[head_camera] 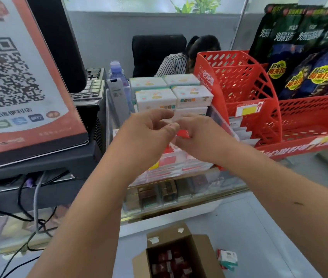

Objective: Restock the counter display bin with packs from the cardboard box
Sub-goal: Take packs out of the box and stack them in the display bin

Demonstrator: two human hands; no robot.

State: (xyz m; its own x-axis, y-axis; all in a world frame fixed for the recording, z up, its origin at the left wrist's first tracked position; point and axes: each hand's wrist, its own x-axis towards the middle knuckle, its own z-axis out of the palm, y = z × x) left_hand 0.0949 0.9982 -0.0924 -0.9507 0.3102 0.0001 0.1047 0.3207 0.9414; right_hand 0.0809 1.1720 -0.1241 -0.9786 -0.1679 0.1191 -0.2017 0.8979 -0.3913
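Head view: placing step; my right grip (pixel 196 132) pinched red pack (pixel 182 134) over display bin (pixel 165 174); left grip (pixel 149 127) curled, hold unclear. Next, likely: cardboard box (pixel 201 251).

The display bin (pixel 167 172) is set directly beneath the pack (pixel 182 134) gripped by the right hand (pixel 199 133). Stacked boxes (pixel 171 97) are placed just behind the grip, a basket rack (pixel 247 81) to its right, a sign stand (pixel 18 77) to its left. The cardboard box (pixel 203 255) is found well nearer, below it.
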